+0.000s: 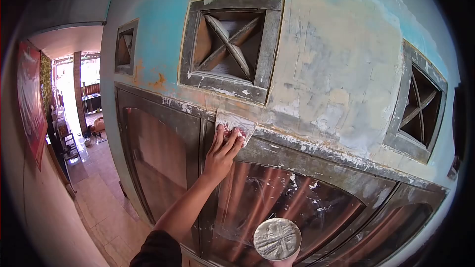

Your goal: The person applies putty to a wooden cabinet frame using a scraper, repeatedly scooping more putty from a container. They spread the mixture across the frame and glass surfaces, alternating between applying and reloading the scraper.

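My left hand [225,147] is raised to the wall, its fingers pressed on a flat, putty-smeared scraper [237,124]. The scraper's edge lies against the wall just above the dark wooden window frame [307,154]. Low in the view, my right hand [288,260] holds a round container [277,239] from below, mostly hidden by it. Grey-white putty with ridges shows on the container's top. Patchy beige and grey filler covers the wall [341,64] to the right of the scraper.
Wooden vents with crossed slats sit in the wall at the centre [230,47], right [419,104] and left [125,47]. Glass panes [292,202] with curtains behind them lie below. A tiled passage [106,188] runs off at left, beside a red poster [32,101].
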`<state>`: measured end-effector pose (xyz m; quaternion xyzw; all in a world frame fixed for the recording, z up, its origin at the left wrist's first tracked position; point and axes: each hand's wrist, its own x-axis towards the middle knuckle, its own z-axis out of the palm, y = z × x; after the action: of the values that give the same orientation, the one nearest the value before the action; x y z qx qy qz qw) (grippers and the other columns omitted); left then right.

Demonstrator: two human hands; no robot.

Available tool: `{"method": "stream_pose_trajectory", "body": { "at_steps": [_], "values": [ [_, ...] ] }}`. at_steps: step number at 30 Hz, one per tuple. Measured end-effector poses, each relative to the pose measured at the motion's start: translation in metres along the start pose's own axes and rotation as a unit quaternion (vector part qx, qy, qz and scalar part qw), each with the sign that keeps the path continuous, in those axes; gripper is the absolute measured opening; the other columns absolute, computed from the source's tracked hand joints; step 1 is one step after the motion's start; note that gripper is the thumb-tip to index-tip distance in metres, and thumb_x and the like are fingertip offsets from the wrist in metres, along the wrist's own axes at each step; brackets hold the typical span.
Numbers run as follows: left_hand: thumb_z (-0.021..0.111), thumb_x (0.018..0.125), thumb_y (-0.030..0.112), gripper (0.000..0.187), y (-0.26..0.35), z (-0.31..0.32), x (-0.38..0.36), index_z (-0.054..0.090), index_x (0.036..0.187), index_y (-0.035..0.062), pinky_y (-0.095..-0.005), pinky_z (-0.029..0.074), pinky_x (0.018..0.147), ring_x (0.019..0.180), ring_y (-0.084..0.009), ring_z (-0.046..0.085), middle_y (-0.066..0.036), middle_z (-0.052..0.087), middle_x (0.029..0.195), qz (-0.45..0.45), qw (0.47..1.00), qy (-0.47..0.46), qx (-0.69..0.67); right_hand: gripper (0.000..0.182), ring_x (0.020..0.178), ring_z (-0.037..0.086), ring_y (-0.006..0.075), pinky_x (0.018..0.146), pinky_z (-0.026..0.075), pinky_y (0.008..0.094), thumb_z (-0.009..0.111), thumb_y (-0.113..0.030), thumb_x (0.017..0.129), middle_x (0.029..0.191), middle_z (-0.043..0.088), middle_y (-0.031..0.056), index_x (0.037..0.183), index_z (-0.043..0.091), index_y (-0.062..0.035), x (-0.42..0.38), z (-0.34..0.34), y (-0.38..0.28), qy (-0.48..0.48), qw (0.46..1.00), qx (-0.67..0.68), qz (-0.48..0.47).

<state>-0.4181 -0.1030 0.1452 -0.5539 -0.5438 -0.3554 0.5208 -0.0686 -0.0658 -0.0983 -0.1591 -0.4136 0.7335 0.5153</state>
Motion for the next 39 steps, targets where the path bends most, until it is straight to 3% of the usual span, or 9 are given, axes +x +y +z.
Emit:
{"method": "stream_pose_trajectory", "body": {
  "at_steps": [7, 19, 25, 27, 29, 31, 33, 35, 39],
  "values": [
    [0.062, 0.088, -0.002, 0.041, 0.006, -0.030, 0.035, 0.066, 0.128, 0.0060, -0.0585, 0.042, 0.110, 0.138, -0.0505, 0.042, -0.013, 0.054, 0.147, -0.008, 0.996, 0.085, -0.009, 0.049, 0.124, 0.056, 0.0327, 0.107, 0.045, 0.0503, 0.046, -0.038, 0.103, 0.135, 0.061, 0.0136, 0.139, 0.056, -0.0067, 0.005, 0.005, 0.005, 0.008, 0.999, 0.036, 0.009],
    [0.060, 0.084, -0.008, 0.046, 0.018, -0.013, 0.016, 0.066, 0.127, 0.0070, -0.0559, 0.041, 0.113, 0.140, -0.0495, 0.040, -0.010, 0.053, 0.149, 0.002, 1.000, 0.001, -0.017, 0.050, 0.121, 0.059, 0.0345, 0.104, 0.048, 0.0530, 0.047, -0.039, 0.102, 0.134, 0.062, 0.0153, 0.138, 0.056, -0.0057, 0.013, 0.031, -0.012, -0.014, 0.983, 0.172, 0.060],
    [0.057, 0.090, -0.010, 0.042, 0.050, -0.079, 0.026, 0.064, 0.130, 0.0007, -0.0423, 0.051, 0.104, 0.123, -0.0366, 0.063, -0.015, 0.067, 0.130, -0.062, 0.988, 0.089, -0.109, 0.051, 0.120, 0.061, 0.0354, 0.103, 0.050, 0.0545, 0.048, -0.040, 0.101, 0.134, 0.062, 0.0163, 0.137, 0.057, -0.0052, 0.021, 0.055, -0.035, -0.022, 0.965, 0.250, 0.076],
    [0.055, 0.094, -0.007, 0.040, 0.075, -0.105, 0.026, 0.062, 0.133, -0.0009, -0.0333, 0.050, 0.100, 0.120, -0.0277, 0.066, -0.018, 0.067, 0.130, -0.255, 0.893, 0.028, -0.369, 0.051, 0.119, 0.061, 0.0358, 0.103, 0.050, 0.0549, 0.048, -0.040, 0.101, 0.134, 0.062, 0.0166, 0.137, 0.057, -0.0050, 0.020, 0.060, -0.044, -0.013, 0.958, 0.275, 0.080],
    [0.060, 0.095, -0.002, 0.037, 0.085, -0.106, 0.010, 0.061, 0.133, -0.0020, -0.0267, 0.051, 0.092, 0.108, -0.0127, 0.067, -0.015, 0.073, 0.117, -0.309, 0.783, 0.033, -0.539, 0.051, 0.119, 0.062, 0.0361, 0.102, 0.051, 0.0554, 0.048, -0.040, 0.101, 0.133, 0.062, 0.0169, 0.137, 0.057, -0.0049, 0.001, 0.059, -0.053, 0.014, 0.950, 0.298, 0.089],
    [0.062, 0.093, -0.002, 0.032, 0.095, -0.121, -0.003, 0.066, 0.125, -0.0021, -0.0257, 0.053, 0.087, 0.102, -0.0122, 0.069, -0.014, 0.074, 0.110, -0.292, 0.770, -0.083, -0.560, 0.060, 0.125, 0.057, 0.0392, 0.109, 0.044, 0.0565, 0.039, -0.051, 0.102, 0.138, 0.060, 0.0162, 0.138, 0.058, -0.0077, 0.004, 0.064, -0.061, 0.002, 0.920, 0.370, 0.133],
    [0.063, 0.090, -0.004, 0.027, 0.116, -0.139, 0.013, 0.070, 0.116, -0.0015, -0.0270, 0.056, 0.082, 0.098, -0.0167, 0.073, -0.014, 0.075, 0.107, -0.164, 0.834, -0.160, -0.501, 0.060, 0.125, 0.057, 0.0387, 0.110, 0.043, 0.0559, 0.040, -0.051, 0.102, 0.138, 0.060, 0.0164, 0.138, 0.057, -0.0068, 0.007, 0.063, -0.062, -0.024, 0.923, 0.360, 0.135],
    [0.066, 0.084, -0.006, 0.026, 0.136, -0.136, 0.009, 0.073, 0.108, 0.0018, -0.0346, 0.061, 0.082, 0.096, -0.0259, 0.074, -0.012, 0.074, 0.109, -0.072, 0.846, -0.150, -0.507, 0.058, 0.124, 0.058, 0.0403, 0.108, 0.045, 0.0556, 0.042, -0.044, 0.100, 0.139, 0.058, 0.0200, 0.140, 0.054, -0.0038, 0.005, 0.069, -0.068, -0.013, 0.909, 0.392, 0.142],
    [0.072, 0.075, -0.007, 0.025, 0.162, -0.125, -0.003, 0.075, 0.098, 0.0021, -0.0372, 0.062, 0.088, 0.102, -0.0285, 0.073, -0.011, 0.074, 0.105, 0.050, 0.874, -0.164, -0.455, 0.063, 0.124, 0.057, 0.0427, 0.107, 0.045, 0.0577, 0.038, -0.050, 0.101, 0.141, 0.054, 0.0235, 0.141, 0.051, -0.0023, 0.005, 0.058, -0.071, -0.038, 0.883, 0.426, 0.194]
  ]
}}
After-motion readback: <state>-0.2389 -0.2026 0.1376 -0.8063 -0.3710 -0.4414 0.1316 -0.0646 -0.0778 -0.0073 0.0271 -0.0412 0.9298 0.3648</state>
